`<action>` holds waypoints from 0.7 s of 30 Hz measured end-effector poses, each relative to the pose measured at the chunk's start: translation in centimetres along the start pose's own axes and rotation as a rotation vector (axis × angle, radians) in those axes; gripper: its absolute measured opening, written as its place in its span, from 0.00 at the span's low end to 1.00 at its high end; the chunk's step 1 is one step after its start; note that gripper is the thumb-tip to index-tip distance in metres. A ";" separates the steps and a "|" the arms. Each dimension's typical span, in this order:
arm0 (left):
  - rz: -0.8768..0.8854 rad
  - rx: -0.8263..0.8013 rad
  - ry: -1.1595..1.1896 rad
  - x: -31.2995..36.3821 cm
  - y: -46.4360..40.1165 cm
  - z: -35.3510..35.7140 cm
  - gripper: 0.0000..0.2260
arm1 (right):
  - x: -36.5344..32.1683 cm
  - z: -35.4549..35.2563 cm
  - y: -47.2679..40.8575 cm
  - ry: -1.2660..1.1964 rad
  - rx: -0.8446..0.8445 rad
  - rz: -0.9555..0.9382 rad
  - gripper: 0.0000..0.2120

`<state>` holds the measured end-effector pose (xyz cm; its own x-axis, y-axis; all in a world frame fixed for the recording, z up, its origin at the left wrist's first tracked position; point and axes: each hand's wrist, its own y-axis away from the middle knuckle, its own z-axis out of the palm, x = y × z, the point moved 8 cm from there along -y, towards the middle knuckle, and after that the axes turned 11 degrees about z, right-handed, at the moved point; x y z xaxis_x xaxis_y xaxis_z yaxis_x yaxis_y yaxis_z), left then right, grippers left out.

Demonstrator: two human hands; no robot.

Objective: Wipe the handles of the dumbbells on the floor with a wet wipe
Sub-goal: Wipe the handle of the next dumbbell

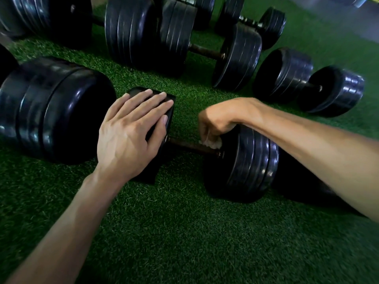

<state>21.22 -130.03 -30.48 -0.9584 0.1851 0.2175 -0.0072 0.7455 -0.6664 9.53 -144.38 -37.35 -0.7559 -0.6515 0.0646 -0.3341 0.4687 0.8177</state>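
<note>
Head view: the right hand point(215, 121) curls round a crumpled white wet wipe point(211, 143) against the dark rusty handle point(190, 147) of the nearest black plate dumbbell point(244, 165) on green turf point(164, 222), beside its right-side plates. The left hand point(131, 132) rests with straight fingers on the left-side plates.

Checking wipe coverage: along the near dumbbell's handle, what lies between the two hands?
In the head view, only bare, rusty handle lies between the left hand on the end weight and the right hand gripping the wet wipe.
</note>
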 end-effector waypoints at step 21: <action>-0.090 -0.088 -0.052 -0.9 -3.1 1.6 0.15 | -2.9 -2.9 0.6 -0.212 0.323 -0.227 0.10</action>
<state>21.66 -133.49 -29.74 -0.9685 0.0828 0.2350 -0.0713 0.8116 -0.5798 13.20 -143.92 -35.33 -0.7309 -0.6381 -0.2419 -0.6377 0.5124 0.5752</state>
